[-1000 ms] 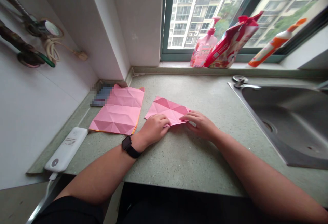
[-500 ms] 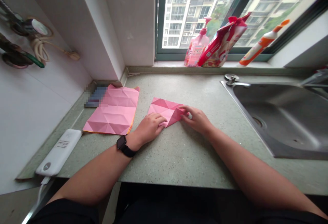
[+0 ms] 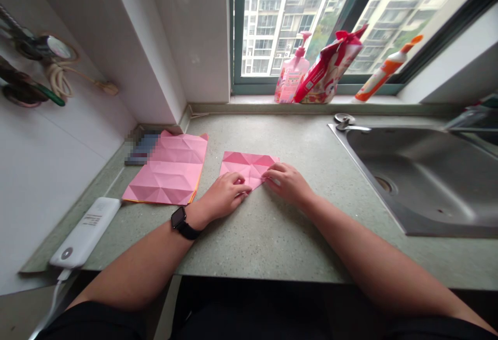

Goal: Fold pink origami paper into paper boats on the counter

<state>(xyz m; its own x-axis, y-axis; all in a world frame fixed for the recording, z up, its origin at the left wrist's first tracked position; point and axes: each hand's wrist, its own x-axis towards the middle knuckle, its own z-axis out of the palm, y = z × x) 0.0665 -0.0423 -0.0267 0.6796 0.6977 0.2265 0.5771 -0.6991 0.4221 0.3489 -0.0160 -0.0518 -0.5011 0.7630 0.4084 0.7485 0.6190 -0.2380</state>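
A pink sheet of folding paper [image 3: 249, 161] with crossing creases lies on the counter between my hands. My left hand [image 3: 225, 192], with a black watch at the wrist, has bent fingers holding the sheet by its lower left edge. At the lower right edge my right hand [image 3: 286, 181] pinches the paper, fingertips and thumb together. Part of the near edge is hidden beneath my fingers. To the left lies a larger creased pink sheet [image 3: 171, 166], with orange paper showing beneath its edge.
A white power bank [image 3: 87, 232] with a cable lies at the left. The steel sink [image 3: 428, 174] is on the right, with a drain plug [image 3: 344, 119] on its rim corner. A pump bottle [image 3: 291, 78], a red bag [image 3: 329, 70] and an orange-white bottle [image 3: 383, 75] stand on the sill.
My right hand has moved left along the lower edge of the paper. The darker flap at its right corner has unfolded flatter, and the sheet has turned slightly. My left hand stays on the paper.
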